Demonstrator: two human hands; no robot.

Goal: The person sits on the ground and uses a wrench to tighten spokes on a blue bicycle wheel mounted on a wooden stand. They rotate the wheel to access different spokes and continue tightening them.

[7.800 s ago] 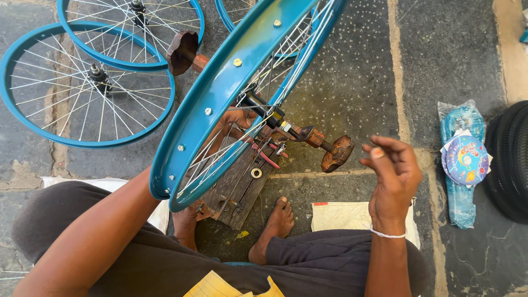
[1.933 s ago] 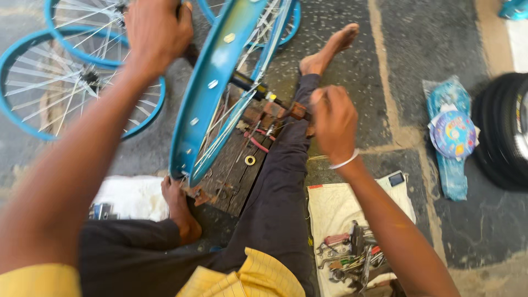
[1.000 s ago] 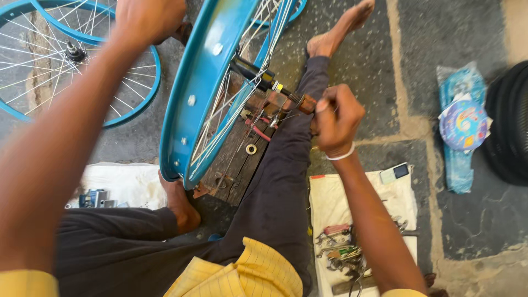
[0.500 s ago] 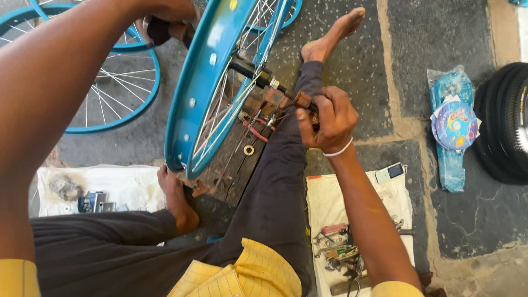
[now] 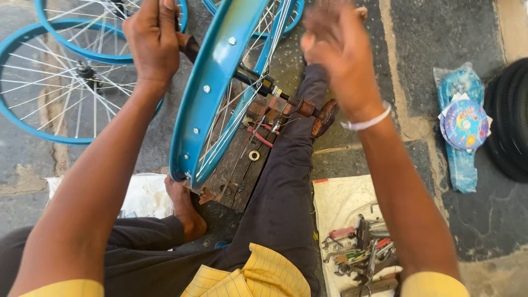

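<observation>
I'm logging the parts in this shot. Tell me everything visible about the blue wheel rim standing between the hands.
The blue wheel rim is a glossy teal metal hoop with silver spoke nipples along its channel and thin steel spokes running to a hub. It stands nearly upright on a worn wooden stand, carried on a threaded axle. The left hand grips the axle's left end; the blurred right hand hovers apart.

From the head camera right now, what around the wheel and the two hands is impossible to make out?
- Right hand: motion-blurred in the head view, so its fingers and any contact are unclear.
- Left hand: seen from the back; its own fingers hide what it grips beside the blue rim.
- Tools on the white cloth: small, tangled, partly cut by the bottom edge.
- Black tyres: cut by the right edge.
</observation>
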